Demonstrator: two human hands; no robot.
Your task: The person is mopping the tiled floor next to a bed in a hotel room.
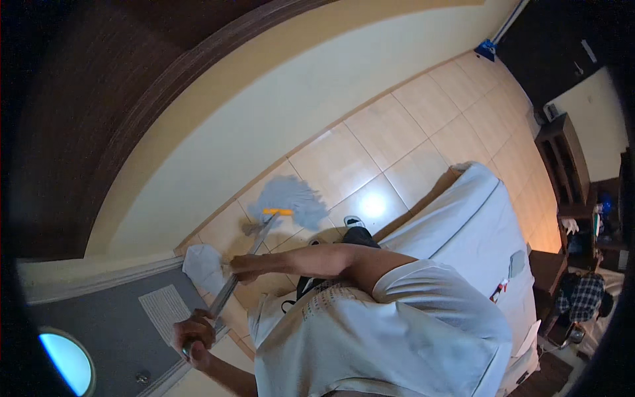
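Observation:
A string mop lies across the view, its grey-white head spread on the tiled floor beside the wall. An orange clamp joins the head to a thin metal mop handle, which slants down to the lower left. Around the upper end of that handle my left hand is closed. Farther down the handle, nearer the mop head, my right hand wraps it, with the right arm reaching across my body. A white plastic bag sits on the floor close to my right hand, partly hidden by the handle.
My slippered foot stands near the mop head. To the right is a bed with a white sheet and small items on it. A grey door is at lower left. Dark wooden furniture lines the right; a blue object lies far off.

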